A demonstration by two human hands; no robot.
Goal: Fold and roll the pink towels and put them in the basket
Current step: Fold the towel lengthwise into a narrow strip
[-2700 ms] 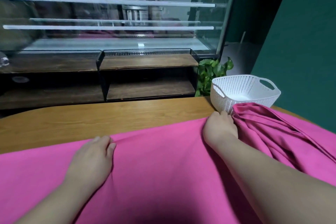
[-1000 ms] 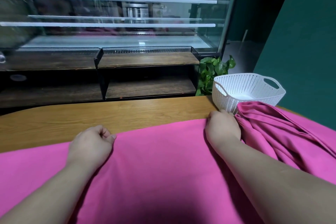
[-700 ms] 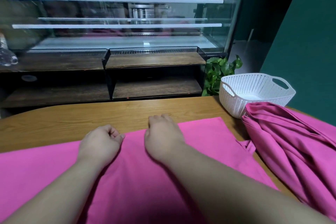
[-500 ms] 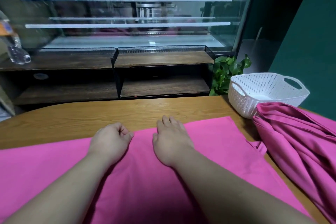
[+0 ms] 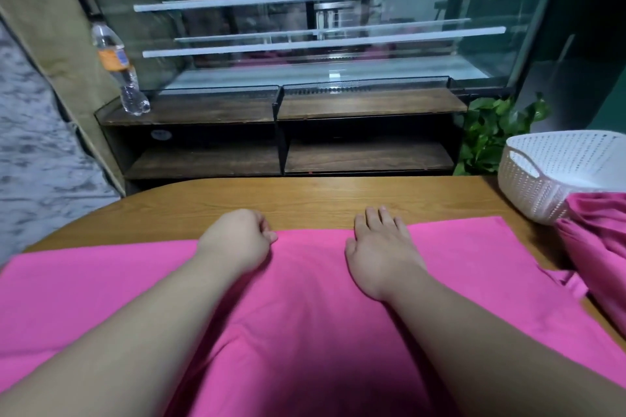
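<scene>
The spread towel (image 5: 305,322) lay on the worktop (image 5: 305,196) under both hands; the left hand (image 5: 237,240) curled at its far edge, left of the right hand (image 5: 382,254), whose fingers reached past that edge; the basket (image 5: 542,179) stood well right of the right hand; the bunched towel (image 5: 596,240) lay against the basket's near side; the shelf unit (image 5: 277,112) stood beyond both hands, and the bottle (image 5: 118,71) stood on it, far left of the left hand.
</scene>
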